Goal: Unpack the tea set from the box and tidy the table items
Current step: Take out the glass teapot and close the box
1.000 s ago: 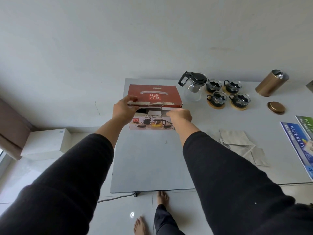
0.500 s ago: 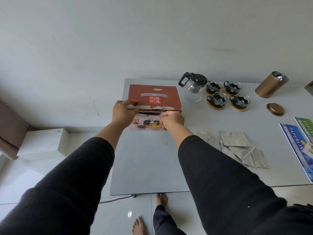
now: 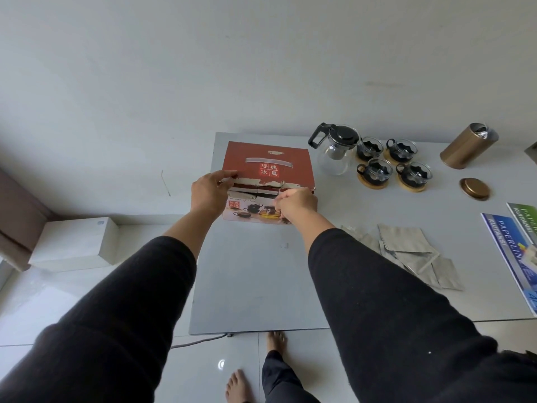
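Head view: a person in black sleeves works at the red tea-set box (image 3: 267, 164), which sits at the far left of the grey worktop (image 3: 255, 280). The left hand (image 3: 209, 191) has its grip curled over the torn front edge of the lid flap; the right hand (image 3: 296, 202) is closed at the front panel, though what its fingers pinch cannot be made out. The box looks already emptied, so the step appears to be closing it: best done by steadying the lid with the left hand while the right tucks the front flap squarely, sparing the ragged cardboard. Set out to the right: one glass teapot (image 3: 334, 149), four glass cups (image 3: 374, 171) on coasters, one bronze canister (image 3: 467, 145) lying beside its one lid (image 3: 474, 188), a loose heap of silver sachets (image 3: 406, 248) too overlapped to count, and two booklets (image 3: 511, 251).
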Demonstrator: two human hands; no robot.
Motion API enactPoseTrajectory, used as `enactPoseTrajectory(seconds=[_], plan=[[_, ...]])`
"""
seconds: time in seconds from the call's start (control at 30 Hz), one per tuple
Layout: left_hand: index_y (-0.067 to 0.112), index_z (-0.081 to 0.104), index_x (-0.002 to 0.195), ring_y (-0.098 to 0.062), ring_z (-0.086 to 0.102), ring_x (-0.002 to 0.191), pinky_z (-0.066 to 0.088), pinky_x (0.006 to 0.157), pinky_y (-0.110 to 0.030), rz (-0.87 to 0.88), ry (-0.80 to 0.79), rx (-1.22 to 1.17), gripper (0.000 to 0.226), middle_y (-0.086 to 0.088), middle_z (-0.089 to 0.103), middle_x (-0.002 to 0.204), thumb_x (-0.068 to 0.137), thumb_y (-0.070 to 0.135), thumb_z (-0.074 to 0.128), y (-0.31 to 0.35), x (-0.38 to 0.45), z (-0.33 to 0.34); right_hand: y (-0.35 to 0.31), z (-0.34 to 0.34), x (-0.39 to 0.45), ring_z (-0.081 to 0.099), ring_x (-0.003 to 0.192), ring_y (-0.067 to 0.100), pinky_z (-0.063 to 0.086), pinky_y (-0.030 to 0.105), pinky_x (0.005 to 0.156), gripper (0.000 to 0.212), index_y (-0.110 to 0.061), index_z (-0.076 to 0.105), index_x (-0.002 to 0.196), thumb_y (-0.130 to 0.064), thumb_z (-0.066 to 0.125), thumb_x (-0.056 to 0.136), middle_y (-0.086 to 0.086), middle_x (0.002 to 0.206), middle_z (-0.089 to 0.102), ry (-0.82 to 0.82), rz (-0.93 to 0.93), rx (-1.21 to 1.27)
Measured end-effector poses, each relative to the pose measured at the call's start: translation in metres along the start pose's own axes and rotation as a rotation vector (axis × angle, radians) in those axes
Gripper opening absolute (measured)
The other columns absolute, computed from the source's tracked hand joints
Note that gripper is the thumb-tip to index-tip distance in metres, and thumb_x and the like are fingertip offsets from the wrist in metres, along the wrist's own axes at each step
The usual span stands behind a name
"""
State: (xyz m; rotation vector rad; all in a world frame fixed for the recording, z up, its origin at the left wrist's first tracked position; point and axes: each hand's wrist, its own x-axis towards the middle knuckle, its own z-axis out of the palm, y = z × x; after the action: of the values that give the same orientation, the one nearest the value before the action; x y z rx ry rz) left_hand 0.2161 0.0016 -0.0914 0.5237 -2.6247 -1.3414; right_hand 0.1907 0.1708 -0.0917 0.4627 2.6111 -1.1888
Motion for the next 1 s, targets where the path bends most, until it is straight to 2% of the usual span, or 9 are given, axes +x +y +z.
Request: enactPoseTrajectory(seconds=[0.13,0.3,0.4,0.57,0.7,0.83,0.93,1.0], plan=[[0.022,0.068,0.117,-0.015,0.056,0.085,0.045,0.074,-0.021,-0.031,0.025,-0.038,0.025,-0.006,0.069,0.112,0.094,0.022,0.057,0.001,0.001,0.003,0.001,-0.002,0.004,0.068,0.097,0.02,0.056,0.029,0.088,0.018,-0.01,0.074,0.102,-0.011,0.062,0.089,0.004,0.105,0.071,-0.004,0.014,-0.015],[0.023,0.071,0.111,-0.016,0.061,0.09,0.046,0.077,-0.022,-0.038,0.073,-0.034,0.023,0.0,0.072,0.106,0.09,0.025,0.063,0.001,0.002,0.007,-0.001,-0.004,0.007,0.068,0.092,0.018,0.053,0.02,0.074,0.018,-0.008,0.071,0.103,-0.014,0.064,0.088,0.003,0.102,0.071,-0.019,0.06,-0.017],[0.023,0.071,0.111,-0.015,0.061,0.085,0.048,0.077,-0.022,-0.038,0.105,-0.046,0.023,0.001,0.073,0.105,0.089,0.023,0.064,0.002,0.003,0.01,-0.001,-0.005,0.009,0.067,0.089,0.016,0.051,0.019,0.069,0.019,-0.008,0.071,0.104,-0.015,0.066,0.087,0.004,0.104,0.071,-0.032,0.071,-0.024],[0.019,0.072,0.109,-0.012,0.059,0.083,0.044,0.077,-0.019,-0.014,0.125,-0.062,0.022,-0.002,0.073,0.099,0.089,0.021,0.064,-0.002,0.003,0.014,0.0,-0.008,0.013,0.067,0.095,0.017,0.052,0.019,0.072,0.014,-0.014,0.075,0.098,-0.011,0.067,0.086,0.002,0.107,0.071,-0.043,0.022,-0.058],[0.019,0.071,0.108,-0.011,0.056,0.082,0.042,0.076,-0.018,0.02,0.097,-0.035,0.02,-0.004,0.07,0.1,0.089,0.022,0.063,-0.004,0.006,0.013,-0.001,-0.008,0.015,0.065,0.086,0.016,0.05,0.019,0.068,0.015,-0.015,0.075,0.097,-0.008,0.066,0.087,0.002,0.104,0.071,-0.045,0.011,-0.067],[0.017,0.069,0.111,-0.015,0.053,0.082,0.036,0.057,-0.008,0.025,0.052,0.01,0.021,-0.002,0.063,0.096,0.095,0.022,0.056,-0.004,0.007,0.011,-0.002,-0.006,0.018,0.068,0.09,0.017,0.051,0.018,0.07,0.016,-0.012,0.073,0.101,-0.014,0.069,0.086,0.005,0.106,0.071,-0.02,0.025,-0.054],[0.015,0.069,0.11,-0.019,0.057,0.087,0.042,0.069,-0.017,0.036,0.054,0.045,0.021,-0.005,0.067,0.102,0.094,0.022,0.058,-0.005,0.008,0.011,-0.003,-0.004,0.018,0.067,0.095,0.019,0.055,0.022,0.08,0.021,-0.01,0.072,0.105,-0.017,0.07,0.084,0.006,0.108,0.071,-0.02,0.02,-0.076],[0.016,0.07,0.109,-0.021,0.059,0.096,0.043,0.078,-0.022,0.049,0.06,0.081,0.022,-0.008,0.065,0.108,0.092,0.025,0.061,-0.008,0.008,0.012,-0.003,-0.005,0.018,0.068,0.094,0.02,0.056,0.025,0.081,0.019,-0.011,0.073,0.103,-0.015,0.069,0.084,0.006,0.106,0.071,-0.012,0.017,-0.08]])
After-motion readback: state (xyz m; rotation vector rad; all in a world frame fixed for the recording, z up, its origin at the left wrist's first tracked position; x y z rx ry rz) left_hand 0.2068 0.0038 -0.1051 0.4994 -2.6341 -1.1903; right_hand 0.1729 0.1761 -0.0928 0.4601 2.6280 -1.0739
